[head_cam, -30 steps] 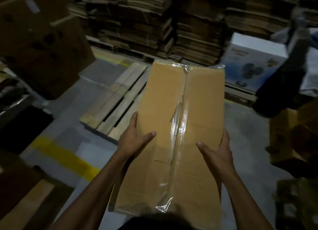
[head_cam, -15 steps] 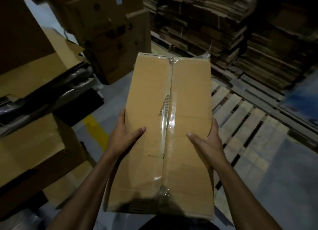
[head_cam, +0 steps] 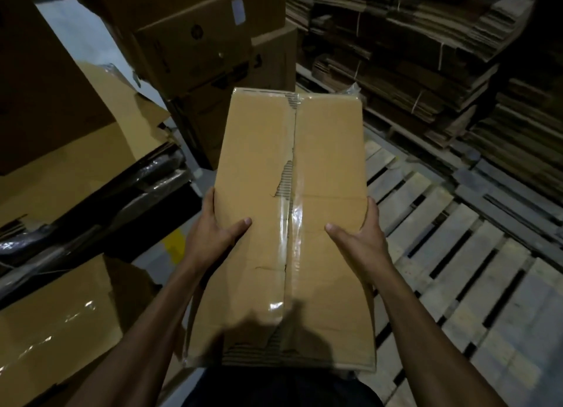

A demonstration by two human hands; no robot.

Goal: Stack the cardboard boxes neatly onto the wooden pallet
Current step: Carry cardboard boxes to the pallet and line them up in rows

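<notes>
I carry a long tan cardboard box (head_cam: 259,169) in front of my body, its top seam sealed with clear tape that is torn near the middle. My left hand (head_cam: 213,233) grips its left side, thumb lying on the top face. My right hand (head_cam: 362,236) grips the right side the same way. The fingers of both hands are hidden under the box. The wooden pallet (head_cam: 463,260) lies on the floor to the right, partly under the box, and its visible slats are bare.
Stacked brown boxes (head_cam: 198,41) stand just ahead on the left. More cardboard boxes (head_cam: 54,315) and black wrapped bundles (head_cam: 91,205) crowd the left side. Piles of flattened cardboard (head_cam: 441,56) on pallets fill the back right. A yellow floor line (head_cam: 173,242) shows near my left wrist.
My view has swung left while both hands keep the same hold on the box. The pallet has shifted from ahead-left to my right, and the stacked brown boxes are now directly ahead.
</notes>
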